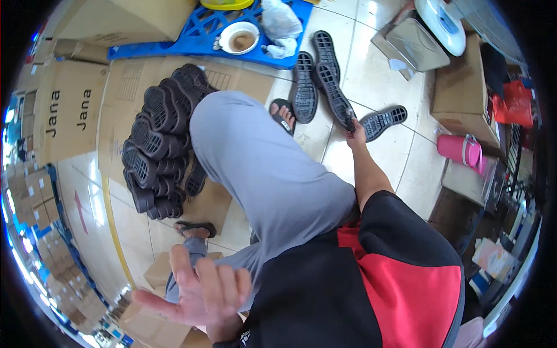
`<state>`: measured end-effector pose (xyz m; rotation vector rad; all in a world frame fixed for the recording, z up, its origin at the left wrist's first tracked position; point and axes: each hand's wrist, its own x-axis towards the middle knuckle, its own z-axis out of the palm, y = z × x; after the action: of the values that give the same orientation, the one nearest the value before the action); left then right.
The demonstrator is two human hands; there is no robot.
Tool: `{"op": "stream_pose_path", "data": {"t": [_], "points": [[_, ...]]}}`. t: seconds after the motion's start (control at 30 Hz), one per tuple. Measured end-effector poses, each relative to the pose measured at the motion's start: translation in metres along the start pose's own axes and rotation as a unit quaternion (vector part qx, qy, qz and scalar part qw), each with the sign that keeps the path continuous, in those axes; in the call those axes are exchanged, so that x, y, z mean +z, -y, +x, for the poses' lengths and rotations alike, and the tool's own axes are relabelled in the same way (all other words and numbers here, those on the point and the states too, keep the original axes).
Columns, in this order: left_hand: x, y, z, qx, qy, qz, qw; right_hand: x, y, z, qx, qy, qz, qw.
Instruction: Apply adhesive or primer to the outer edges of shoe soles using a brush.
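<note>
My right hand (357,136) reaches out to the tiled floor and pinches one end of a black shoe sole (335,95), whose grid-patterned side faces up. Close beside it lie more black soles: one right by my fingers (384,120), one nearer my foot (305,87) and one farther off (326,52). My left hand (200,287) is raised at the lower left, fingers apart and slightly bent, with nothing in it. To the left of my knee, dark brown shoe soles (152,139) are piled in stacked rows on flattened cardboard.
A blue plastic pallet (197,29) at the top bears a white bowl (239,38) of brown liquid and a plastic bag (281,23). Cardboard boxes (69,110) stand at the left. On the right are an open carton (467,93) and a pink container (458,149).
</note>
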<state>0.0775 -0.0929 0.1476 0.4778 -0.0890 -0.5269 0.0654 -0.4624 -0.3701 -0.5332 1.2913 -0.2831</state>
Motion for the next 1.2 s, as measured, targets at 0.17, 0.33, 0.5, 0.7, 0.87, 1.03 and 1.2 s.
{"op": "stream_pose_path", "data": {"t": [0.17,0.33,0.5,0.7,0.87,1.03,1.2], "points": [[-0.027,-0.003,-0.031,0.072,-0.176,0.047,0.981,0.021,0.021,-0.050,0.028,0.001,-0.049,0.998],[-0.042,-0.015,-0.041,0.111,-0.152,0.064,0.980,0.042,0.069,-0.080,-0.146,-0.011,-0.015,0.989],[-0.049,-0.013,-0.042,0.137,-0.135,0.081,0.978,0.078,0.160,-0.110,-0.446,0.079,-0.292,0.842],[-0.067,-0.010,-0.038,0.144,-0.133,0.147,0.970,0.151,0.254,-0.284,-0.567,0.256,-0.509,0.595],[-0.077,0.009,-0.002,0.050,-0.059,0.474,0.877,0.168,0.292,-0.485,-0.562,0.436,-0.566,0.417],[-0.045,0.036,0.036,0.108,0.139,0.449,0.876,0.209,0.265,-0.555,-0.452,0.679,-0.474,0.332],[-0.057,0.048,0.001,-0.054,0.151,0.152,0.975,0.256,0.192,-0.551,-0.230,0.745,-0.525,0.340]]}}
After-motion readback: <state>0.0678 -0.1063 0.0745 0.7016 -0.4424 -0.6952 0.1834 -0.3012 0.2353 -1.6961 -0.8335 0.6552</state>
